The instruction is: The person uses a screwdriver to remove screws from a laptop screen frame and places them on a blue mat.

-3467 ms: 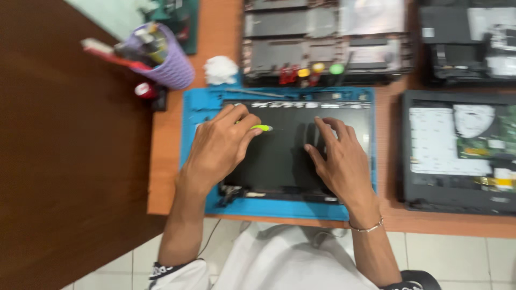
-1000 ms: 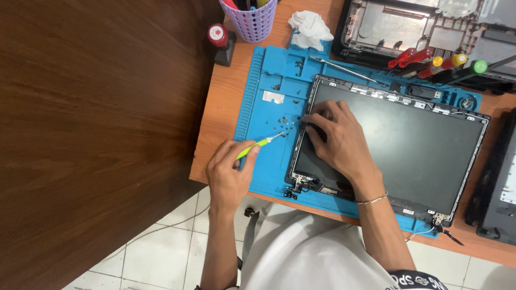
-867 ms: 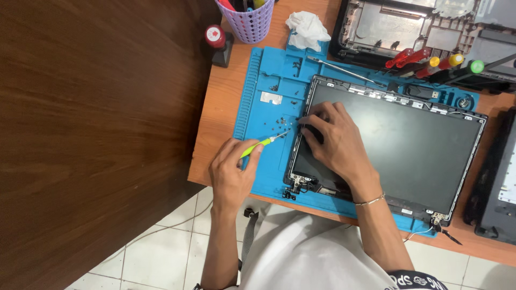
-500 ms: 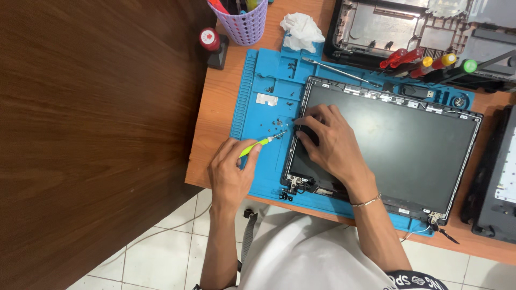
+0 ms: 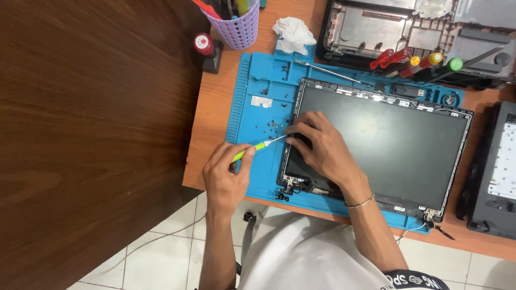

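Screen panel [image 5: 384,147] lies on the blue mat [image 5: 258,115], loose screws [image 5: 273,126] already beside it. Left hand [image 5: 226,177] grips a screwdriver [image 5: 258,149], tip at panel's left edge; right hand [image 5: 322,147] presses flat there. Hinge brackets appear still attached.

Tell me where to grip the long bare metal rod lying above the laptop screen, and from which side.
Grip the metal rod near its middle, coming from above with fingers across its width. It lies flat and slanted on the blue mat, its right end near the screen panel edge and red-handled screwdrivers.
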